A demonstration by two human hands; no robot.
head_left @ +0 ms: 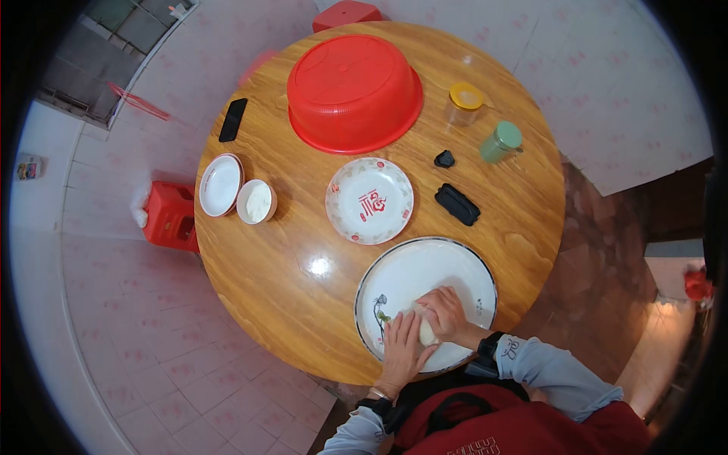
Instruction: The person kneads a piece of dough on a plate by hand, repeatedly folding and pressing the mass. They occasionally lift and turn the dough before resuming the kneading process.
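The bench (pixel 288 280) is showing varnished wood grain, gleaming glossy under a light. The red basin (pixel 354 91) is looking like smooth, slightly shiny plastic. The white tray (pixel 409 265) is shining like glaze; the pale lump (pixel 427 332) is looking matt.

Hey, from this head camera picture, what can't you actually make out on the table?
- White lump, head view: mostly covered by the left hand and right hand on the large plate; its shape is unclear.
- Anything under the upturned red basin: hidden by the basin itself.
- Flat black object and smaller black piece: too small to identify.
- Far red stool: partly hidden by the table.
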